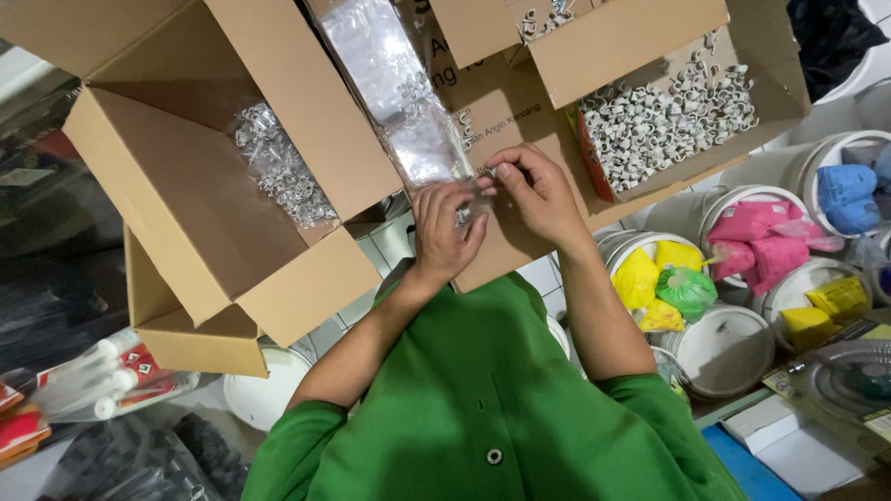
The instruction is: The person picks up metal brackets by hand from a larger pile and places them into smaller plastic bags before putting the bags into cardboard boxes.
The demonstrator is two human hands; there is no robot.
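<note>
- Nearest the camera, a green buttoned shirt (483,408) fills the lower middle, both forearms reaching up from its sleeves.
- To the right stand white buckets (729,348) of bagged powder — yellow, green, pink, blue — close together.
- At lower left lie white tubes (102,371) in packaging.
- The left hand (445,232) and right hand (538,190) meet, fingers pinched shut on the lower end of a clear plastic bag (394,88), which runs up and away from them (small white clips show inside it).
- Beyond, an open cardboard box (213,176) on the left holds a bag of clips; another box (650,111) on the right holds loose white clips (664,121).
</note>
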